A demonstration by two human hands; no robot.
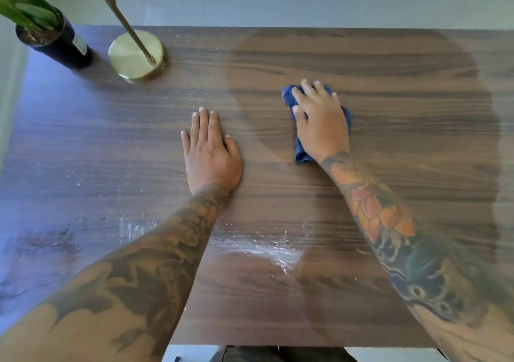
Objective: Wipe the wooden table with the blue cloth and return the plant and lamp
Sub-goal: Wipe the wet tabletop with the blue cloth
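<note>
My right hand point(319, 119) presses flat on a bunched blue cloth point(301, 154) right of the middle of the dark wooden table point(389, 83). My left hand point(211, 153) lies flat and empty on the wood just left of it, fingers together. A plant in a dark pot point(59, 43) stands at the table's far left corner. Beside it stands a brass lamp with a round base point(136, 55) and a thin stem that leans up out of view. White streaks and specks point(267, 246) lie on the wood near the front edge.
A pale grey wall point(306, 0) runs behind the table's far edge. The near edge of the table lies at the bottom of the view, with dark clothing point(278, 354) below it. A bluish glare covers the table's left part.
</note>
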